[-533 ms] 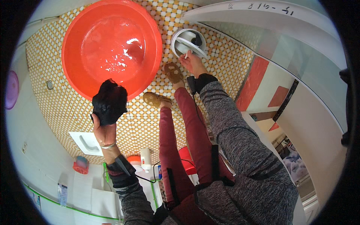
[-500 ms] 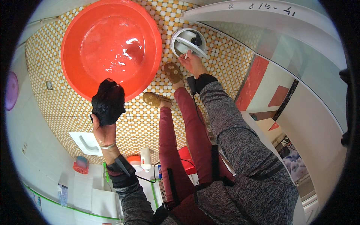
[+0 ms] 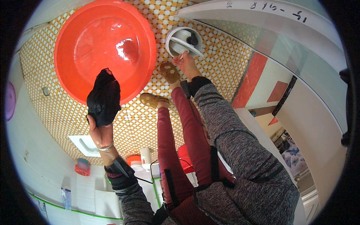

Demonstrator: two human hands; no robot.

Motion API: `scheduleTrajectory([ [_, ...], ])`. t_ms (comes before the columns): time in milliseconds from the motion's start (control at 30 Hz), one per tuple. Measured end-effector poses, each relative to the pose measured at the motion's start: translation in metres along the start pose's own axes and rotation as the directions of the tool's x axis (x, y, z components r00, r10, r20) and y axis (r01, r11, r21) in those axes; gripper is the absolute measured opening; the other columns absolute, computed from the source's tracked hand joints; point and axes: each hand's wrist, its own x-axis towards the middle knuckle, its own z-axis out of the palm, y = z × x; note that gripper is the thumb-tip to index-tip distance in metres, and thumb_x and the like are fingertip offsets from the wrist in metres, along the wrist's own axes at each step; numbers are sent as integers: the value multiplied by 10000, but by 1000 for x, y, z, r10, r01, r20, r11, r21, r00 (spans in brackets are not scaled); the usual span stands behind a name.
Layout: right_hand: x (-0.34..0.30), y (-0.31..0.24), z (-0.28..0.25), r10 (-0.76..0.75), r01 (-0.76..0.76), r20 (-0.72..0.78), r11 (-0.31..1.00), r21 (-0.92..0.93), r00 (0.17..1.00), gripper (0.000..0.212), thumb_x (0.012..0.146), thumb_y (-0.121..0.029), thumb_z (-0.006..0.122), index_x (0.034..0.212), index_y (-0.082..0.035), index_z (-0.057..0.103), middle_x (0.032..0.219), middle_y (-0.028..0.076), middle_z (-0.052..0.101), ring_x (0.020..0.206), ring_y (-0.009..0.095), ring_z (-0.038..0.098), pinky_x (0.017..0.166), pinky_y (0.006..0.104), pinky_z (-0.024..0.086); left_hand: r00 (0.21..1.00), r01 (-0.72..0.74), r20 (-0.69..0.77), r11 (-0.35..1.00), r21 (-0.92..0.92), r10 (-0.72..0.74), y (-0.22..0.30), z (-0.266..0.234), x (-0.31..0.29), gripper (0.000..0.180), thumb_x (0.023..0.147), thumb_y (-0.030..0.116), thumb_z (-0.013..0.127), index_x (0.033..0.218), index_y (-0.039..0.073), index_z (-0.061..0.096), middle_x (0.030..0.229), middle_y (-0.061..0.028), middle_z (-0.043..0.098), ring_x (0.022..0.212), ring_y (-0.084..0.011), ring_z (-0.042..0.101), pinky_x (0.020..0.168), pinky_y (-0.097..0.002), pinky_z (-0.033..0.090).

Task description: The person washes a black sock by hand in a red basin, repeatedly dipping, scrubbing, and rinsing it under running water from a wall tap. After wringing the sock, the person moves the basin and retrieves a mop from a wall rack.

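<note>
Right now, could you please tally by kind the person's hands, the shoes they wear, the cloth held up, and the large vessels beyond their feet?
Hands: 2 (left hand, right hand)
Brown shoes: 2
Black cloth: 1
Red basin: 1
White bucket: 1
Total: 7

In the left hand, a crumpled, plain-black fabric piece is showing. Beyond this hand, a wide, round, orange-red plastic basin is displaying one glossy tone. Near the right hand, a round, white plastic bucket is showing. Beneath both hands, flat floor tiling is repeating white-and-mustard mosaic.
</note>
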Motion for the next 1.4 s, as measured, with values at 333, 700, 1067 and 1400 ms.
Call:
scheduleTrajectory([
  [333,-1,8,-16,67,-72,-55,992,-102,996,446,954,-451,423,810,-35,492,714,81,544,594,182,507,573,338,479,998,-33,-53,993,116,39,-1,19,-17,549,943,349,464,1385,47,345,1413,-127,386,1308,-276,363,1098,-463,262],
  [700,-118,-28,100,194,-53,226,856,-514,955,233,922,-117,532,1062,65,574,911,147,642,750,203,652,691,302,569,979,-203,38,973,106,200,20,60,-92,285,883,204,601,1124,63,547,1207,-116,560,1161,-295,508,1026,-461,363],
  [1067,-406,-25,321,-242,870,876,385,-308,418,579,836,-188,571,1299,78,347,1326,292,377,1237,406,387,1018,437,328,937,-288,213,958,17,278,37,165,-203,536,923,327,515,1380,100,352,1388,-68,406,1286,-235,374,1092,-407,260],
  [1400,-519,-87,394,-139,892,914,-207,-402,380,781,863,-489,486,1349,90,290,1412,264,310,1325,385,280,1079,468,213,911,-254,298,957,-139,285,65,198,-283,471,970,355,402,1347,71,395,1375,-77,435,1270,-232,401,1069,-399,309],
])
